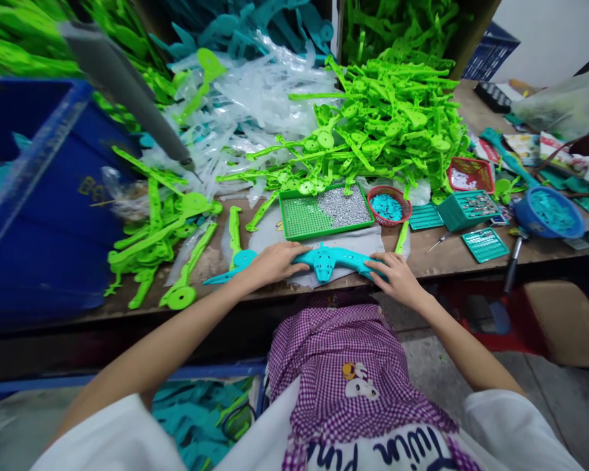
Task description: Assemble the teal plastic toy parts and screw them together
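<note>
A long teal plastic toy part [331, 258] lies across a white cloth [279, 235] at the front edge of the wooden workbench [471, 258]. My left hand [275, 261] rests on its left portion, fingers pressed over it. My right hand [396, 275] presses down on its right end. Just behind the part sits a green tray [302, 219] holding small silver screws, and to its right a red basket [389, 207] with small teal pieces.
A big heap of bright green plastic parts [387, 124] fills the bench's back; more green parts [161, 226] lie at left beside a blue crate [39, 196]. Clear plastic bags [255, 98], a blue bowl [550, 212], green trays [468, 208] and a hanging grey tool [127, 91] surround.
</note>
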Demonstrator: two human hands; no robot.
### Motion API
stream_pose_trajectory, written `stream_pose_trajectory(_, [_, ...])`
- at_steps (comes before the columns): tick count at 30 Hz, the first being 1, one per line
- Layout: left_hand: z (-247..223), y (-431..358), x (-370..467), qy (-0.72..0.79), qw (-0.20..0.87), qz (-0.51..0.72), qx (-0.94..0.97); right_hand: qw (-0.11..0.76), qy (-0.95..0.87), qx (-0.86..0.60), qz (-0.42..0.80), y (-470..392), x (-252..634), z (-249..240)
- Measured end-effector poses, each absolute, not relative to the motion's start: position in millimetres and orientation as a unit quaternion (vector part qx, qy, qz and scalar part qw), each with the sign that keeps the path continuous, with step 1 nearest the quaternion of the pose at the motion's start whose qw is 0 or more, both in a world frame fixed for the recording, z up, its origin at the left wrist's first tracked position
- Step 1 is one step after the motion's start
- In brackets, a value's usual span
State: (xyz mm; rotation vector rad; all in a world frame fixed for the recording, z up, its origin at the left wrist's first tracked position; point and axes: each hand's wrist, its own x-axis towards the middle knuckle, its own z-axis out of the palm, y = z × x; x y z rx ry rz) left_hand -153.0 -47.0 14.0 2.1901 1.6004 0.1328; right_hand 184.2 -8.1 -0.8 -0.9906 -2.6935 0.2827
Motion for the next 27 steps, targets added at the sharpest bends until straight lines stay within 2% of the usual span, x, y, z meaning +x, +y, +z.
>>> stream_pose_trajectory(6, [10, -43, -154, 0.576, 0.257, 0.105, 0.769, 0.180, -0.919, -0.337, 0.098, -19, 136, 16])
stream_pose_trajectory(11, [17, -56, -153, 0.565, 0.280, 0.289, 0.721, 0.173, -0.925, -0.306, 0.145, -25, 57, 0])
stream_pose_trajectory(14, [22, -94, -155, 0.612, 0.199, 0.407, 0.649, 0.161, -0.923, -0.322, 0.137, -24, 42, -16])
stream_pose_trajectory(17, [16, -144, -164, 0.719, 0.054, 0.473, 0.506, 0.161, -0.925, -0.320, 0.129, -22, 47, -21])
stream_pose_trajectory(20, [0, -181, -180, 0.777, -0.010, 0.470, 0.419, 0.148, -0.927, -0.319, 0.133, -20, 52, -18])
stream_pose_trajectory(27, [-30, -187, -204, 0.807, 0.096, 0.443, 0.379, 0.153, -0.923, -0.324, 0.140, -17, 51, -14])
